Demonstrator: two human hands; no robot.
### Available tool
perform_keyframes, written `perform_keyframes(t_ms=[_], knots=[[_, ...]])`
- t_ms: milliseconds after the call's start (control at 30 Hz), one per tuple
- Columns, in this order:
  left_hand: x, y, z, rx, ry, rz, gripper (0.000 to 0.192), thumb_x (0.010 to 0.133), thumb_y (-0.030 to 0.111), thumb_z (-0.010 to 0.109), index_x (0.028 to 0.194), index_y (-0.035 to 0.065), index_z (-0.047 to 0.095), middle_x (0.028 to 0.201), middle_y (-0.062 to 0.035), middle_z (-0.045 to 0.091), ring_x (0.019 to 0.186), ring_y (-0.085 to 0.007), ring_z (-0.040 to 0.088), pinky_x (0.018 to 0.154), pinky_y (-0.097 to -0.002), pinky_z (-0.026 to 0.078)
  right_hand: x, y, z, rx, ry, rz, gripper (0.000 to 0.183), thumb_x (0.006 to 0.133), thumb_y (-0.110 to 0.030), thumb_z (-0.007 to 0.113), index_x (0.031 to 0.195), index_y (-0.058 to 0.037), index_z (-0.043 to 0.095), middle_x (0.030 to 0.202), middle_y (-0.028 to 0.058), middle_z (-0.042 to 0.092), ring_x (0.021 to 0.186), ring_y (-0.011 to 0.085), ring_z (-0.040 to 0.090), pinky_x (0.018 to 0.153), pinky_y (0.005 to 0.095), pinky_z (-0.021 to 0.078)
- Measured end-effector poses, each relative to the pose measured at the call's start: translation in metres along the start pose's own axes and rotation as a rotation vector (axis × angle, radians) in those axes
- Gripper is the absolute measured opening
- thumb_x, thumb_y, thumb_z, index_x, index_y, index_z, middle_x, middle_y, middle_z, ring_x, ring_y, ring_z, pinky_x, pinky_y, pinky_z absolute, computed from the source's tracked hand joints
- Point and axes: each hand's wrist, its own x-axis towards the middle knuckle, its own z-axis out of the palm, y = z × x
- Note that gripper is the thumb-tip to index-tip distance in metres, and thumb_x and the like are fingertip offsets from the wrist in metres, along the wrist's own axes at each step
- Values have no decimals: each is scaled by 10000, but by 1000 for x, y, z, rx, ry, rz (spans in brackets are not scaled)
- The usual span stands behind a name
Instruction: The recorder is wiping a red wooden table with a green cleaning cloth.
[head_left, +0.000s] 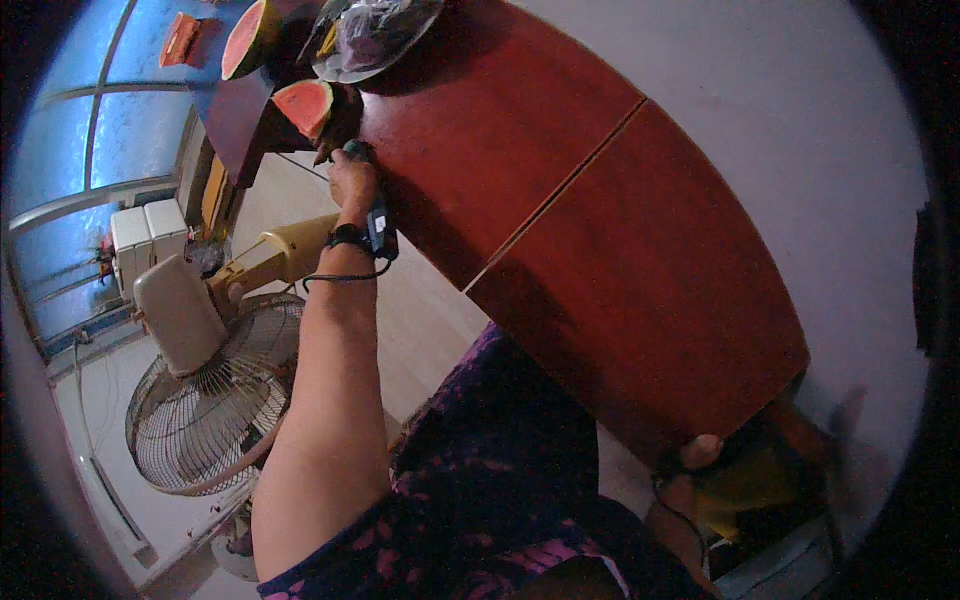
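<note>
My left hand reaches out along the near edge of the red-brown wooden table. Its fingers are closed around a small dark green object, mostly hidden. Just beyond it, a watermelon wedge rests with its red flesh facing me. Farther off stand a large cut watermelon piece and a smaller reddish piece. My right hand is low at the right, by the table's corner. Shadow hides most of its fingers, so its grip is unclear.
A clear bowl or cover with plastic bags stands at the table's far end. An electric fan is left of my arm. A seam crosses the table. A black strapped device with a cable sits at my left wrist.
</note>
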Motion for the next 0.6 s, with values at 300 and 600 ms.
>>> perform_keyframes(t_ms=[300,600], knots=[[-15,-1,15,-61,26,97,331,855,248,580,1115,56,507,1055,-226,599,978,-416,615,786,-489,507,8,26,-20,528,-226,-49,188,867,-269,555,842,-94,621,847,66,643,739,264,610,624,415,492],[-124,43,19,-98,44,535,294,898,240,558,1146,100,487,1009,-213,554,903,-426,592,726,-509,495,9,33,-25,670,-290,-48,190,865,-253,560,880,-76,628,862,75,654,774,257,633,645,401,514]])
